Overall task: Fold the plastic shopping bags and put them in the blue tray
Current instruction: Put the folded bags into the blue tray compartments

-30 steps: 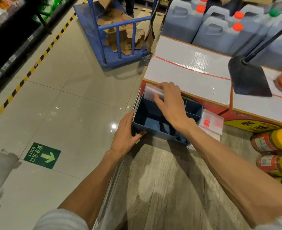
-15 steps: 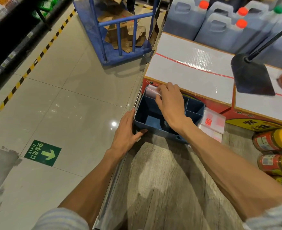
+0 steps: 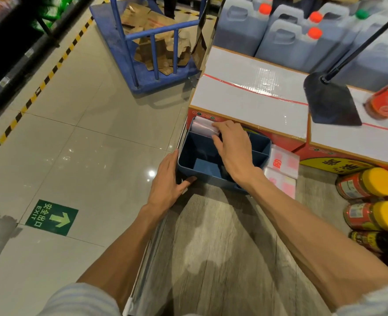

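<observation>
Reaching over the blue tray (image 3: 188,153) from its near side, the right hand (image 3: 233,148) lay above the tray's divided interior in the head view, its fingers curled onto the folded plastic bags (image 3: 202,126) that stood in the compartment at the tray's far end, against the far wall. The thumb was tucked toward the bags' near face, so the fingers appeared to pinch the bundle, though its lower part was hidden behind the divider. The left hand (image 3: 168,181) rested against the tray's left wall at the near-left corner, fingers straight along the outside and the thumb lying along the near wall, bracing rather than gripping. The tray sat on a grey wood-grain counter (image 3: 211,247), at its far-left corner, and the large compartment nearest the left hand showed bare blue floor. Just beside the tray's right wall lay more flat plastic bags (image 3: 282,169), translucent with red printing, stacked on the counter. Beyond the tray's far wall stood a red carton with a white taped top (image 3: 250,99), and behind that, grey jugs with orange caps (image 3: 286,42). To the right of the tray, well apart, jars with yellow lids (image 3: 371,185) lay on their sides. Left of the tray, on the tiled floor, sat a green exit sign (image 3: 51,217) and farther off a blue trolley (image 3: 142,65) loaded with flattened cardboard.
</observation>
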